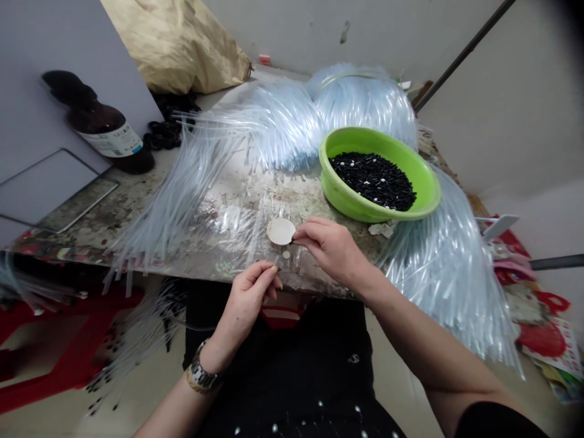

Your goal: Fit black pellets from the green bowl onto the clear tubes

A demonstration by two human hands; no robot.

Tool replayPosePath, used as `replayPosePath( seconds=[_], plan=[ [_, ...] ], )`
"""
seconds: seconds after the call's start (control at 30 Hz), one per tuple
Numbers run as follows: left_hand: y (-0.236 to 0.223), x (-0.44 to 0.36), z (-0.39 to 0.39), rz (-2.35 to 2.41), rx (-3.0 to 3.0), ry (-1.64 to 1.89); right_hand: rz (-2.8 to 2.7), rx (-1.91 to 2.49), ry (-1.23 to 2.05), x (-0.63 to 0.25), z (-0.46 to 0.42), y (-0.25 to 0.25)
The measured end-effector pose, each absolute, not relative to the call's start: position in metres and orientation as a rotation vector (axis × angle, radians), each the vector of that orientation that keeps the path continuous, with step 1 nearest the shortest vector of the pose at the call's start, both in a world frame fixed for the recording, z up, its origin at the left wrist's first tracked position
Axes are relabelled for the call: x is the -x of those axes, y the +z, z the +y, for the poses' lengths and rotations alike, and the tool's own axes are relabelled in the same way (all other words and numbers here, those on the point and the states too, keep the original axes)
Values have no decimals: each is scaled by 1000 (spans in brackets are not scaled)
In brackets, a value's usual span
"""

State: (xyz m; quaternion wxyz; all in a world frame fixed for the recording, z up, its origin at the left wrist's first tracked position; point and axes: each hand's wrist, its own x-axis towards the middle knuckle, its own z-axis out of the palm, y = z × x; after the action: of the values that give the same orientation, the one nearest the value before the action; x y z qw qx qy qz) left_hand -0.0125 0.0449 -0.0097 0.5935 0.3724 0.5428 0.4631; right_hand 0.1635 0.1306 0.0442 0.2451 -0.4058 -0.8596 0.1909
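Observation:
My right hand (332,248) is closed in a pinch on a small black piece (293,241) at the right edge of a small white dish (281,232). Closer to me, my left hand (253,287) is also closed, thumb against forefinger, just over the table's front edge. A dark speck shows at its fingertips, too small to name. On the table between the dish and my hands lies a small white disc (286,255). Behind my right hand stands a green basin (329,182) holding many small black pieces (371,179) with a few white bits among them.
Bundles of clear plastic tubes (283,121) spread across the back and left of the worn table (182,249). More tubes (449,267) hang over the right side. A brown bottle (109,137) stands at left by a wire frame (68,225). A beige sack (182,48) sits behind.

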Motion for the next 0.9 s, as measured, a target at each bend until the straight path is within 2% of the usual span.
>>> replayPosePath(
  seconds=[0.2, 0.9],
  plan=[
    [-6, 12, 44, 1239, -959, 1073, -2182, 971, 770, -171, 114, 51],
    [-3, 10, 39, 1211, -1033, 1025, -2175, 968, 853, -172, 104, 49]
  ],
)
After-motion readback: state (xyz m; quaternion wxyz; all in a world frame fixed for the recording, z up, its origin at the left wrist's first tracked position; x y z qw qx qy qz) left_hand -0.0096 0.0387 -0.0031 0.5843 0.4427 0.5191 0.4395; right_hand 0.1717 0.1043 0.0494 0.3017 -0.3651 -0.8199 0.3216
